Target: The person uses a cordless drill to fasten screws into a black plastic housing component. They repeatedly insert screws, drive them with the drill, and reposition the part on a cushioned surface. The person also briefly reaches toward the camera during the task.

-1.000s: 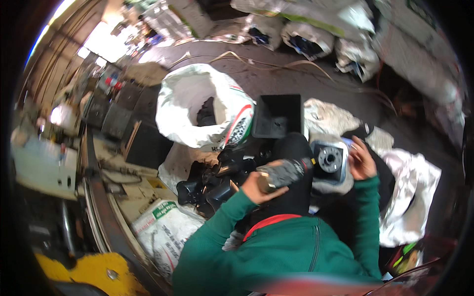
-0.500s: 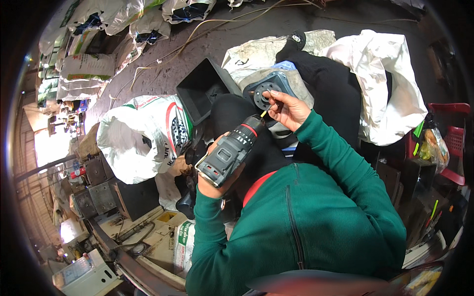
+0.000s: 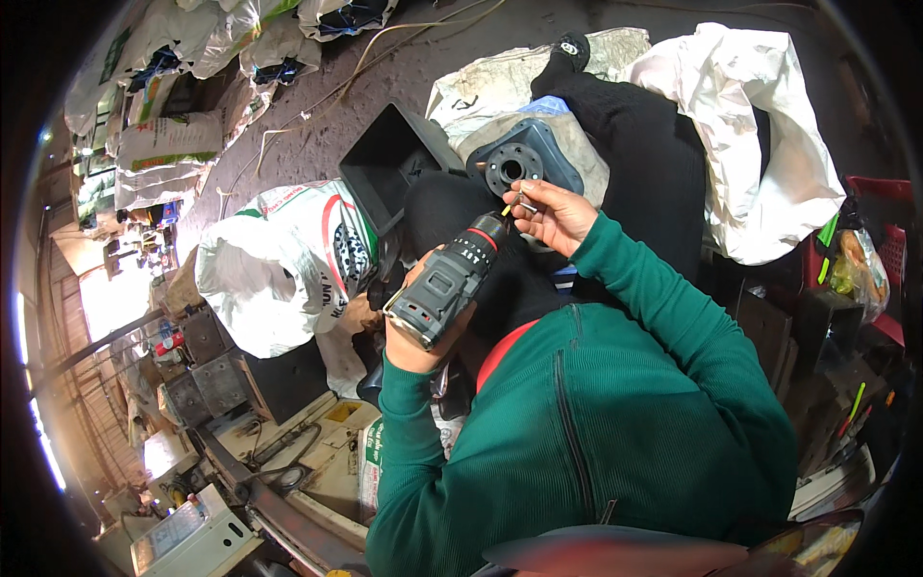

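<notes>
My left hand [image 3: 411, 348] is wrapped round a dark grey cordless drill [image 3: 444, 287] with a red ring near its chuck. From the chuck a short yellow bit [image 3: 506, 211] points up and to the right. Close to that tip, my right hand [image 3: 562, 219] pinches a small metal screw [image 3: 528, 206] between thumb and fingers. Just beyond the fingertips, a dark round flange [image 3: 527, 156] with a ring of holes and an open centre sits on a blue-grey moulded plate [image 3: 562, 159]. This part rests between my legs on pale cloth or sacking.
A black plastic bin [image 3: 385, 159] stands tilted left of my knee, beside an open white sack [image 3: 255, 288]. Another open white sack [image 3: 760, 183] is at the right, near a red crate [image 3: 889, 260]. Several filled sacks [image 3: 168, 144] line the far left, and a cable crosses the floor.
My right hand has turned slightly, and the screw in its fingers shows more plainly. The flange's centre hole is less covered by the fingers. The whole view has shifted a little.
</notes>
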A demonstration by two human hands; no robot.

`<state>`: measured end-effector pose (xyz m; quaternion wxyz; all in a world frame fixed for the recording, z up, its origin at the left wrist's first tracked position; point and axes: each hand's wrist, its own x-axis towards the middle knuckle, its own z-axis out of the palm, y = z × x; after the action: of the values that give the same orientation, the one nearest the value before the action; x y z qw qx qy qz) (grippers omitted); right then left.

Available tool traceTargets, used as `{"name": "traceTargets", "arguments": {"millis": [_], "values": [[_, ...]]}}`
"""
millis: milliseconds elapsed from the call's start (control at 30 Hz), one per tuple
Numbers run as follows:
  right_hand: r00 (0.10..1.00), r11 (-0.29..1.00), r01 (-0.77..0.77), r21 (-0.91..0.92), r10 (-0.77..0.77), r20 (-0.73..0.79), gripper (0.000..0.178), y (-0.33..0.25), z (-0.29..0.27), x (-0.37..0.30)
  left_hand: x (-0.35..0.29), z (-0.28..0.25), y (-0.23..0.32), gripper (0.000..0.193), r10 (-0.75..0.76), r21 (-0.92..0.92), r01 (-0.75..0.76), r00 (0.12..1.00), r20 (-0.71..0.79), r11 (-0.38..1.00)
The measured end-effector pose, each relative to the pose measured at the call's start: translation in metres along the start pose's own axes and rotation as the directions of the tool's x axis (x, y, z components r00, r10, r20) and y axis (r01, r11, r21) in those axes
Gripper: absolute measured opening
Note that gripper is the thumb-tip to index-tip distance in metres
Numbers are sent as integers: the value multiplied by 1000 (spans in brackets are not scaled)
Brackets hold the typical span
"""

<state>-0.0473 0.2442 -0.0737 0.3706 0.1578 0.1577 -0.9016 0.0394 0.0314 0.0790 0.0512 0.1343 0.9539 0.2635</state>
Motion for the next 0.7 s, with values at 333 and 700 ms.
{"name": "traceTargets", "arguments": {"millis": [333,700], "values": [[998,999,-22,-35,20,-61,22,7,1,1,-1,1,8,46,-21,80,20,1000,13,997],[828,987,34,-154,-114,-549,20,28,-60,10,24,-2,-20,56,-99,-125,110,991,91,986]]}}
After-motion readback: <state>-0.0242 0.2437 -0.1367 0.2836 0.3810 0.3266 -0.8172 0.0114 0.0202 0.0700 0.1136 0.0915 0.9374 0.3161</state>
